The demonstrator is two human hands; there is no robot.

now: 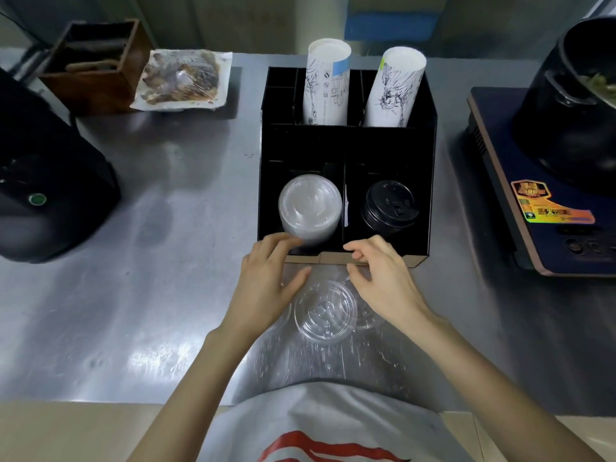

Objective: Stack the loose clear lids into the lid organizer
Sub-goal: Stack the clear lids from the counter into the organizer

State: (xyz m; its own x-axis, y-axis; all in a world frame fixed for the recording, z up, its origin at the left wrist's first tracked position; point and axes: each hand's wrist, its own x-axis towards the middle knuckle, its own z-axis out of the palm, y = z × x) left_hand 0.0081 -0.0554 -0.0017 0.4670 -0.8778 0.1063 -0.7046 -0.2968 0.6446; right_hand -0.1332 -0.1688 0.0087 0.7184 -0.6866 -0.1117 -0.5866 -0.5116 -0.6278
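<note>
A black lid organizer (346, 145) stands on the steel counter. Its front left compartment holds a stack of clear lids (310, 205); the front right one holds black lids (389, 208). Loose clear lids lie on the counter just in front of it, one (325, 311) plainly visible between my hands, others partly hidden under them. My left hand (266, 278) hovers over the lids' left side, fingers spread, fingertips near the organizer's front edge. My right hand (383, 278) is over their right side, fingers loosely curled, holding nothing I can see.
Two stacks of printed paper cups (326, 81) stand in the organizer's back slots. A black machine (43, 181) sits at the left, an induction cooker with a dark pot (563, 135) at the right. A wooden box (96, 61) and a wrapped food tray (181, 80) lie at the back left.
</note>
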